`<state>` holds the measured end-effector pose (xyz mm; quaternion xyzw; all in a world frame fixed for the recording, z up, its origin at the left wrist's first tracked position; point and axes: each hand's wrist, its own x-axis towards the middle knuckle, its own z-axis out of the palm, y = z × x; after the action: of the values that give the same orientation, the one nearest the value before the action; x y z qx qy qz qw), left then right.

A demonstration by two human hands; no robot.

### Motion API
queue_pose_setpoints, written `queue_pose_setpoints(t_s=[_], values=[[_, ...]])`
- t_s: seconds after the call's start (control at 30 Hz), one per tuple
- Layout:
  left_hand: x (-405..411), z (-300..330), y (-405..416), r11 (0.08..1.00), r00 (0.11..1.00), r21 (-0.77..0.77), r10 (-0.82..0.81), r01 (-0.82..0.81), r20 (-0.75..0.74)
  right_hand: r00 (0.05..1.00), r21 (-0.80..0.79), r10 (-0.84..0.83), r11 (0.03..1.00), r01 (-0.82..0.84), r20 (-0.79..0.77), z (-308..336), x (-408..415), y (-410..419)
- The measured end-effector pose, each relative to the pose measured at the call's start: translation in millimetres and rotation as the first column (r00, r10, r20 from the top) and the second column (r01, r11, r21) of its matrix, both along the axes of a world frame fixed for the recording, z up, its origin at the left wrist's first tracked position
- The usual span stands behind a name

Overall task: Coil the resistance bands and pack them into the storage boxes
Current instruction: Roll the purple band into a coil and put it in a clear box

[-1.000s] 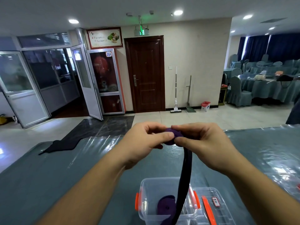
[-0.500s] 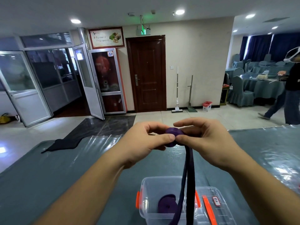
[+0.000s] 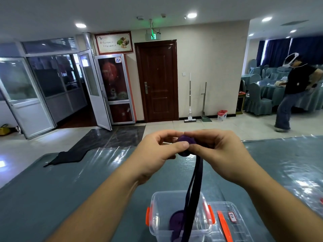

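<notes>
Both hands, the left hand point(image 3: 157, 152) and the right hand point(image 3: 218, 152), pinch a purple resistance band point(image 3: 185, 145) coil held above the bench point(image 3: 52, 189). Its loose tail hangs toward 6 o'clock into the clear storage box point(image 3: 160, 203), where another coiled band point(image 3: 176, 222) lies.

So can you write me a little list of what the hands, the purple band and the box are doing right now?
left hand: pinches the purple coil from the left
right hand: pinches the coil from the right
purple coil: small roll held in the air between both hands
loose band: hangs from the coil down into the box
clear box: open, orange latches, on the table below the hands
coiled band in box: already lies inside
lid: lies right of the box
table: teal cloth under shiny plastic
</notes>
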<state>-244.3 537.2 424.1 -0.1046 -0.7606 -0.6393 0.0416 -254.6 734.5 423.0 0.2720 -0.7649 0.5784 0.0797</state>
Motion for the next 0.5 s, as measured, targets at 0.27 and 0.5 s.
queue_pose_setpoints(t_s=[0.27,0.5], values=[[-0.7,-0.1,1.6,0.982,0.999,0.183,-0.033,0.035,-0.012,1.0,-0.08,-0.027,0.996,0.027,0.001,1.2,6.5,0.4],[0.3,-4.9,4.6,0.997,1.0,0.081,0.01,-0.008,-0.019,1.0,-0.049,-0.013,0.999,0.013,0.0,-4.5,4.5,7.0]])
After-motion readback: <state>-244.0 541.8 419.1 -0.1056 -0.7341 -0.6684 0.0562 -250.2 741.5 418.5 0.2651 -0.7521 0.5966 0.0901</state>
